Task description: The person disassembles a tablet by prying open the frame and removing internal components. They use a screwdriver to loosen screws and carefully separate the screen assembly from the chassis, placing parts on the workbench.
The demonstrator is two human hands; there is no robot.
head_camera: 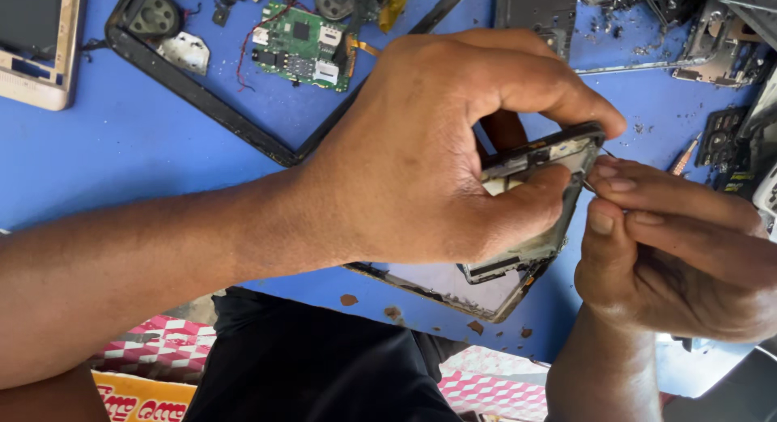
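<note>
My left hand [437, 155] reaches across from the left and grips an opened phone frame [538, 159] by its top end, thumb on its face and fingers over its far edge. The frame's lower part [486, 288] rests on the blue table [121, 139]. My right hand [680, 252] sits at the frame's right edge, fingers pinched on a thin metal tool [589, 185] whose tip touches the frame near its top corner. Most of the tool is hidden in my fingers.
A green circuit board [299, 46] lies inside a black bezel frame [202, 106] at the back. A gold-edged phone [36, 46] sits at the far left. Metal phone parts [712, 42] and debris crowd the back right. Red-and-white patterned cloth [162, 349] lies below the table edge.
</note>
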